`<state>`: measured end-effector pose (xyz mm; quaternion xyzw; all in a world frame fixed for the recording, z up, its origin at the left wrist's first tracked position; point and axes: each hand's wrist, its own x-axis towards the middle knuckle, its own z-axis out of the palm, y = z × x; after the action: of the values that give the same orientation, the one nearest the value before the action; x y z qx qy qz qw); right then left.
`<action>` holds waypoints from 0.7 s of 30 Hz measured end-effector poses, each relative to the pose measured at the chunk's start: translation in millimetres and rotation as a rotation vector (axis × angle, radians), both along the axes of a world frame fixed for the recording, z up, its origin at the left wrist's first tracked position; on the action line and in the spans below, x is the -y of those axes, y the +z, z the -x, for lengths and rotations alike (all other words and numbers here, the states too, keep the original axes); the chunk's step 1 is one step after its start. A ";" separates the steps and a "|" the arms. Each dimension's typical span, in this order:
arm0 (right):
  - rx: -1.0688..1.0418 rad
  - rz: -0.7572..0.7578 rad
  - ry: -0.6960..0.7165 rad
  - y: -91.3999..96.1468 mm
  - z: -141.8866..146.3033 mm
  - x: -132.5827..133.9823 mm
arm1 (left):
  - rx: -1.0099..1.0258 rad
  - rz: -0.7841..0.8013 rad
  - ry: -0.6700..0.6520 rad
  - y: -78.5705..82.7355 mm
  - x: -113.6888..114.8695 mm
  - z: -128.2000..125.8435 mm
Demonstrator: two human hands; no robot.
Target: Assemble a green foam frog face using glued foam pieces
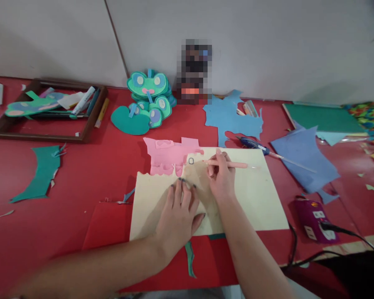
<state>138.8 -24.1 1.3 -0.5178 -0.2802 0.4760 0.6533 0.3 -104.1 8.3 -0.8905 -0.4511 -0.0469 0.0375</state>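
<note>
A cream craft sheet (246, 207) with a ragged top edge lies in front of me. My left hand (177, 207) rests on it, palm down with the fingers stretched out. In my right hand (221, 176) is a peach-coloured pen (237, 165), held level over the sheet with its tip toward the left. Near the tip is a small dark-outlined rounded shape (191, 160); I cannot tell whether it is drawn or a separate piece. Against the sheet's upper left lies a cut pink sheet (165, 153).
Behind are stacked green frog-face cutouts (148, 85) and a blue scrap (233, 116). A brown wooden frame (90, 118) with markers stands at left. To the right are a dark blue glue gun (252, 143), a purple sheet (308, 158) and a corded purple power box (314, 220).
</note>
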 end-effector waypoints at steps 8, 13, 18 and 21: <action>-0.040 -0.037 0.009 0.0 2.2 -1.6 | -0.014 0.008 -0.002 -1.6 -0.8 0.4; 0.153 -0.028 0.090 -1.0 5.3 -1.9 | -0.007 0.019 -0.008 -1.4 -1.1 0.2; 0.307 -0.048 0.131 -1.6 7.9 -0.7 | -0.001 0.006 -0.011 -0.8 0.2 -0.5; 0.508 -0.093 0.142 -1.9 10.3 2.2 | -0.014 -0.025 -0.005 -1.7 2.8 -1.3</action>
<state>128.5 -26.3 -0.6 -0.5691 -0.4925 0.3619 0.5501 1.5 -107.0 6.5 -0.8914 -0.4478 -0.0467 0.0517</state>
